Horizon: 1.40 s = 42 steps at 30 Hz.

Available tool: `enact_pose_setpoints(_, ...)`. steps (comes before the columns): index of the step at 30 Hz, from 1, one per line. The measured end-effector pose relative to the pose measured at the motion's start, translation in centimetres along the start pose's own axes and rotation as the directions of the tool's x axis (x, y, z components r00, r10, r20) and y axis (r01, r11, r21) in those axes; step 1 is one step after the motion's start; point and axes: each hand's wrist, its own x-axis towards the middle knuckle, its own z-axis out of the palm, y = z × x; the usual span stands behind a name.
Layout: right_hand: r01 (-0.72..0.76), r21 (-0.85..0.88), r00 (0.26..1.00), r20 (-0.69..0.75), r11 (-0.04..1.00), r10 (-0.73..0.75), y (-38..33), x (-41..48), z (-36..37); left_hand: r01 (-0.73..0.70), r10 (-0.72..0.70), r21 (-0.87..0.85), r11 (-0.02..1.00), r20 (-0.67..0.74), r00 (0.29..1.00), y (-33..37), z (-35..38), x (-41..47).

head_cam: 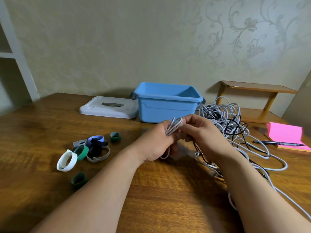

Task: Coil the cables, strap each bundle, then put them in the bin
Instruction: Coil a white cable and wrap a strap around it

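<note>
Taking the blue bin (pixel 168 105) as my landmark, I am seeing the loose straps (pixel 87 152) lying in a scatter well to its left and nearer me on the table (pixel 42 125), with the white lid (pixel 109 107) lying just beside the bin's left wall. Directly in front of the bin, my left hand (pixel 159 140) is gripping a small coil of white cable (pixel 175 126), its fingers curled shut around the lower part of the loops, while my right hand (pixel 202 133) is pinching the top of the same coil between thumb and fingertips. To the right of the bin, the tangled pile of cables (pixel 227 120) is lying in white and black strands, spilling toward me under my right forearm; the coil's loose tail seems to be running down into it, though I cannot trace it. Further right, a pen (pixel 277 143) is lying on pink notes (pixel 286 133). The cable is looking light, limp and a little springy, so I am judging that the loops will fan open unless I am clamping them across the middle of the bundle, where a strap should go. The bin seems to be holding nothing yet.
</note>
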Motion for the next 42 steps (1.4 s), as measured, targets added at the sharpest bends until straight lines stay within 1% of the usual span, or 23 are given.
enact_pose_setpoints(1,0.007,0.025,1.000,0.009,1.000,-0.007,-0.1,-0.1,-0.1,0.028,-0.028,-0.004,1.000,-0.016,0.999,-0.1,0.0,0.0)
enact_pose_setpoints(3,0.024,0.063,1.000,-0.021,0.998,-0.023,-0.2,-0.1,0.0,0.105,-0.107,-0.046,0.993,-0.045,0.993,-0.3,0.0,0.1)
enact_pose_setpoints(4,0.034,0.066,0.999,-0.040,0.997,-0.031,-0.3,-0.1,0.2,0.124,-0.126,-0.034,0.992,-0.063,0.990,-0.4,0.0,0.2)
enact_pose_setpoints(6,0.037,0.034,0.999,-0.021,0.999,-0.037,-0.4,-0.2,0.4,0.088,-0.085,0.032,0.996,-0.083,0.993,-0.6,-0.1,0.5)
enact_pose_setpoints(8,0.026,-0.030,0.998,0.061,0.999,-0.024,-0.2,-0.5,0.9,0.013,-0.010,0.069,0.998,-0.046,0.999,-0.3,0.0,0.3)
enact_pose_setpoints(10,0.006,-0.110,0.997,0.083,0.994,0.003,0.1,-0.7,1.8,-0.050,0.050,0.125,0.991,0.005,0.999,-0.2,0.2,0.0)
enact_pose_setpoints(12,0.030,-0.153,0.999,0.030,0.988,-0.026,0.2,-0.7,2.5,-0.054,0.054,0.136,0.989,0.002,0.999,-0.3,0.5,0.2)
enact_pose_setpoints(14,0.079,-0.185,0.996,-0.019,0.980,-0.084,0.1,-0.8,2.7,-0.041,0.043,0.049,0.998,-0.036,0.998,-0.6,0.9,0.4)
enact_pose_setpoints(17,0.132,-0.248,0.984,-0.085,0.960,-0.157,0.4,-0.6,2.5,0.026,-0.031,-0.075,0.997,-0.074,0.997,-0.7,1.3,0.6)
enact_pose_setpoints(18,0.142,-0.268,0.979,-0.102,0.953,-0.175,0.6,-0.5,2.4,0.049,-0.055,-0.081,0.995,-0.071,0.996,-0.9,1.4,0.7)
enact_pose_setpoints(20,0.148,-0.302,0.976,-0.111,0.942,-0.189,0.8,-0.4,2.4,0.078,-0.080,-0.024,0.997,-0.078,0.994,-0.8,1.6,0.7)
enact_pose_setpoints(22,0.161,-0.256,0.976,-0.100,0.953,-0.192,0.9,-0.3,2.5,0.090,-0.083,0.075,0.993,-0.094,0.992,-0.8,1.4,0.6)
enact_pose_setpoints(25,0.141,-0.071,0.984,-0.100,0.988,-0.147,0.9,-0.3,2.9,0.100,-0.085,0.170,0.980,-0.093,0.992,-0.6,1.1,0.3)
enact_pose_setpoints(27,0.113,0.000,0.989,-0.100,0.994,-0.112,0.8,-0.3,3.4,0.103,-0.080,0.206,0.973,-0.116,0.990,-0.7,1.0,0.1)
enact_pose_setpoints(29,0.104,0.027,0.987,-0.125,0.994,-0.100,0.8,-0.3,4.0,0.109,-0.077,0.209,0.972,-0.156,0.985,-0.7,1.0,-0.1)
enact_pose_setpoints(31,0.097,0.048,0.983,-0.161,0.994,-0.088,0.6,-0.3,4.5,0.133,-0.098,0.166,0.977,-0.204,0.974,-0.8,1.0,-0.2)
enact_pose_setpoints(33,0.076,0.111,0.982,-0.178,0.991,-0.056,0.3,-0.4,4.8,0.149,-0.122,0.120,0.982,-0.207,0.971,-1.0,1.0,-0.5)
enact_pose_setpoints(36,0.040,0.199,0.989,-0.145,0.979,-0.011,-0.1,-1.0,5.1,0.168,-0.173,-0.049,0.985,-0.152,0.973,-0.6,1.0,-1.4)
enact_pose_setpoints(38,0.049,0.179,0.992,-0.119,0.983,-0.028,-0.2,-1.2,5.2,0.225,-0.243,-0.158,0.961,-0.107,0.964,-0.1,1.0,-1.8)
enact_pose_setpoints(39,0.054,0.155,0.993,-0.116,0.986,-0.036,-0.2,-1.3,5.3,0.245,-0.263,-0.151,0.958,-0.111,0.958,0.0,1.1,-1.9)
enact_pose_setpoints(40,0.056,0.143,0.992,-0.118,0.988,-0.039,-0.2,-1.3,5.4,0.251,-0.264,-0.101,0.963,-0.137,0.955,0.0,1.0,-2.0)
enact_pose_setpoints(42,0.038,0.161,0.992,-0.123,0.986,-0.018,-0.2,-1.3,5.9,0.239,-0.214,0.113,0.964,-0.196,0.957,0.3,0.8,-2.5)
